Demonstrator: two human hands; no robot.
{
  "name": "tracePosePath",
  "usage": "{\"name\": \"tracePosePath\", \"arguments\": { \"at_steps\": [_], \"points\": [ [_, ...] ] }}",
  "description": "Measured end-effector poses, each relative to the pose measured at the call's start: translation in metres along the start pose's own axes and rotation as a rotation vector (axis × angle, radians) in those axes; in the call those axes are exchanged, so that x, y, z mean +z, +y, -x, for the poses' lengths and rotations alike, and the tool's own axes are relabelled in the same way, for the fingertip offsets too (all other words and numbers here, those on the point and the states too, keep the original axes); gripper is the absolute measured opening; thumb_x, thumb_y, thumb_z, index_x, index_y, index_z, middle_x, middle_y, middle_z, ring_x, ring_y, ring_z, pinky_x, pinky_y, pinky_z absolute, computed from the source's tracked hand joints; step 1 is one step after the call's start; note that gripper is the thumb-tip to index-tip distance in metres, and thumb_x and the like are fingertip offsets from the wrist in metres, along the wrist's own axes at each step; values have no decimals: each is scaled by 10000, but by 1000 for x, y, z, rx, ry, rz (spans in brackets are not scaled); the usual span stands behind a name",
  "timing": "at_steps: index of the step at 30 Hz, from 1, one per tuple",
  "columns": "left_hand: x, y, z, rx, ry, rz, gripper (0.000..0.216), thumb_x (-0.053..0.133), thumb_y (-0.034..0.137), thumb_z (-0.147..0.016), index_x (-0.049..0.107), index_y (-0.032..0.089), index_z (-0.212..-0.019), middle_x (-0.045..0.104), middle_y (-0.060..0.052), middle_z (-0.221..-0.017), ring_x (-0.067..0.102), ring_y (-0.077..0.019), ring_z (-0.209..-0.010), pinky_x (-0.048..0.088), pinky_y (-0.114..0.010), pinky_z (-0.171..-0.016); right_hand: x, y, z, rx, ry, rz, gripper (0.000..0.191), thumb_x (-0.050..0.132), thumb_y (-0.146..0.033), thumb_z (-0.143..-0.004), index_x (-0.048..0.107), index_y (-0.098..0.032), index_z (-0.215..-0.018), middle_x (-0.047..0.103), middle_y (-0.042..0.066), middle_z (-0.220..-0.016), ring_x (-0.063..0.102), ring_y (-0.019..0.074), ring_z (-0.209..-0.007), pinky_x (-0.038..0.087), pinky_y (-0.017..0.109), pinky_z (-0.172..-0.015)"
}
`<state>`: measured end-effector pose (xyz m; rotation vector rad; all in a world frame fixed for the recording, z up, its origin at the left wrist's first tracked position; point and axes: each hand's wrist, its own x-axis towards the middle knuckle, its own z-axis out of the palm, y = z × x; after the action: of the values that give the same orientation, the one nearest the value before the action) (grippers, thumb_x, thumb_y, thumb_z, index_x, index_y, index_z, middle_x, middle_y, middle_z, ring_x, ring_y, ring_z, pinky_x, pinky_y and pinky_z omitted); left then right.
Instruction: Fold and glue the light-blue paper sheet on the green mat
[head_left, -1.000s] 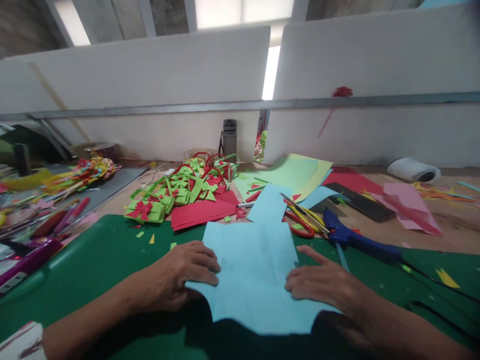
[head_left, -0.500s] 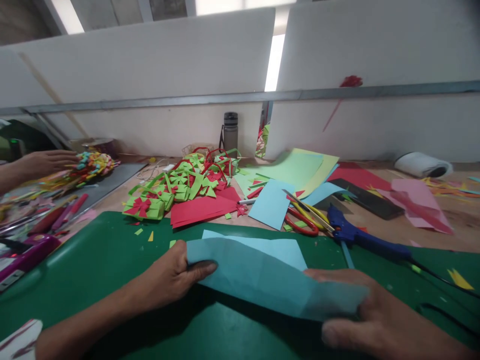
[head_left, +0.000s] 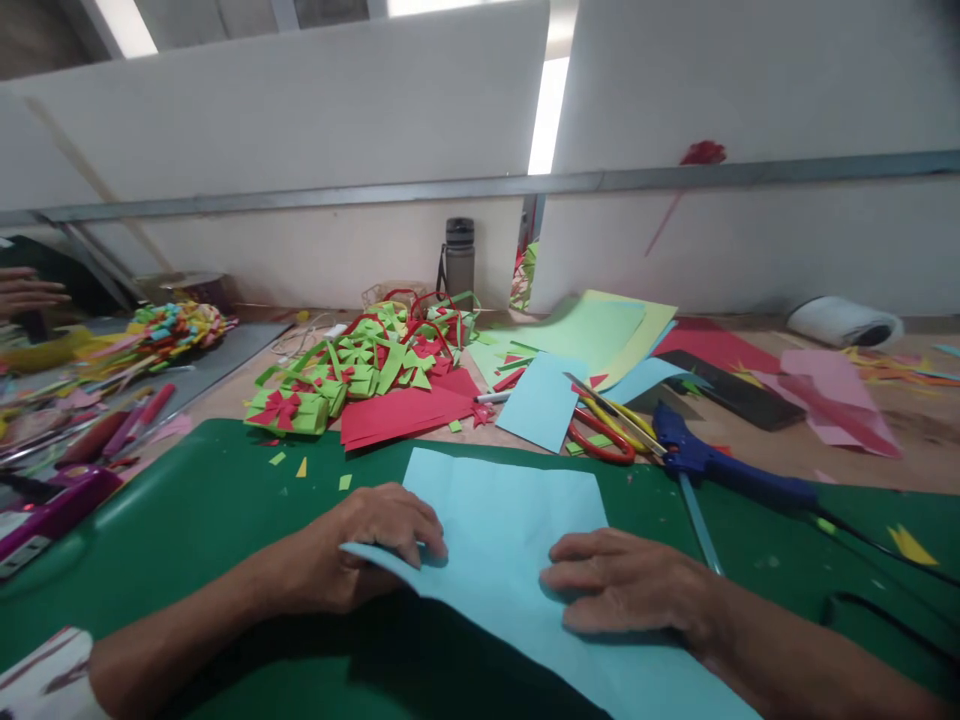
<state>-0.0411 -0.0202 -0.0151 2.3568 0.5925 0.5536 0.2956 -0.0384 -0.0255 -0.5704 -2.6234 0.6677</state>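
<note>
A light blue sheet of paper (head_left: 502, 540) with faint creases lies opened out on the green mat (head_left: 247, 520). Its near left edge is lifted and bends up off the mat. My left hand (head_left: 382, 545) pinches that edge, fingers on top and the thumb underneath, partly hidden by the paper. Resting on the sheet's right half, my right hand (head_left: 630, 585) is open, its fingers stretched toward the left. Beyond the sheet lies a smaller light blue piece (head_left: 538, 400), beside scissors with red handles (head_left: 604, 445).
A blue glue gun (head_left: 720, 465) with its cord lies on the right. Green paper boxes with red bows (head_left: 345, 375), red paper (head_left: 409, 410) and a grey bottle (head_left: 460, 255) stand behind. At far left, pens (head_left: 142, 420) and another person's hand (head_left: 30, 292) are visible.
The blue paper has gone from being held folded up in the air to lying opened out. My right hand has let go of its edge and moved left onto it. The other person's hand has drawn back left.
</note>
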Motion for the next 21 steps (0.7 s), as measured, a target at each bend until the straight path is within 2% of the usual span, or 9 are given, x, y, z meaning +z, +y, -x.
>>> {"name": "tracePosePath", "arguments": {
  "at_steps": [3, 6, 8, 10, 12, 14, 16, 18, 21],
  "points": [
    [0, -2, 3, 3, -24, 2, 175, 441, 320, -946, 537, 207, -852, 678, -76, -1036, 571, -202, -1084, 349, -381, -1010, 5, 10, 9, -8, 1, 57, 376, 574, -300, -860, 553, -286, -1235, 637, 98, -1211, 509, 258, -1216, 370, 433, -1047],
    [2, -3, 6, -72, 3, -30, 104, 453, 240, -936, 549, 213, -909, 676, -46, -1010, 586, -181, -1029, 356, -348, -995, 7, 15, 14, 49, 29, 118, 354, 521, -313, -886, 551, -278, -1237, 637, 85, -1199, 562, 260, -1152, 434, 411, -996],
    [4, -2, 7, -166, 54, -56, 130, 435, 226, -931, 559, 208, -899, 661, -34, -970, 597, -169, -922, 431, -287, -862, 7, 11, 11, 143, 107, 139, 256, 457, -292, -910, 619, -271, -1107, 686, 63, -1062, 638, 240, -1005, 522, 355, -865],
    [6, -1, 6, -296, 128, -52, 179, 424, 276, -926, 561, 194, -845, 644, -22, -894, 591, -163, -804, 454, -253, -737, 7, 3, 3, 299, 199, 108, 248, 408, -315, -923, 641, -252, -863, 695, 32, -815, 666, 206, -753, 555, 293, -662],
    [8, 1, 3, -435, 198, 24, 215, 453, 332, -902, 548, 179, -785, 625, -10, -805, 578, -164, -725, 457, -246, -673, 6, -2, -5, 475, 244, 43, 305, 439, -373, -896, 546, -231, -648, 617, 1, -619, 586, 166, -532, 500, 256, -492],
    [10, 1, 0, -543, 251, 140, 184, 496, 334, -867, 548, 164, -822, 628, -14, -809, 582, -174, -727, 465, -250, -660, 5, -4, -12, 624, 264, -43, 332, 503, -391, -844, 450, -219, -565, 542, -19, -537, 499, 135, -448, 438, 239, -429],
    [12, 1, -3, -602, 285, 228, 175, 534, 295, -833, 547, 152, -932, 641, -22, -856, 589, -179, -739, 470, -250, -646, 5, -2, -16, 732, 285, -169, 262, 555, -370, -788, 477, -211, -594, 530, -26, -533, 475, 126, -449, 402, 231, -418],
    [14, 0, -5, -616, 311, 266, 298, 561, 247, -803, 519, 150, -1081, 649, -28, -911, 597, -186, -782, 477, -255, -669, 6, 2, -18, 799, 318, -297, 184, 580, -381, -754, 575, -198, -751, 574, -18, -586, 509, 141, -493, 396, 232, -426],
    [18, 1, -7, -606, 337, 303, 521, 568, 210, -784, 414, 158, -1280, 647, -32, -978, 607, -195, -843, 478, -263, -713, 7, 4, -21, 851, 395, -335, 440, 594, -467, -723, 589, -166, -1043, 590, -9, -612, 525, 168, -519, 393, 250, -426]
  ]
}}
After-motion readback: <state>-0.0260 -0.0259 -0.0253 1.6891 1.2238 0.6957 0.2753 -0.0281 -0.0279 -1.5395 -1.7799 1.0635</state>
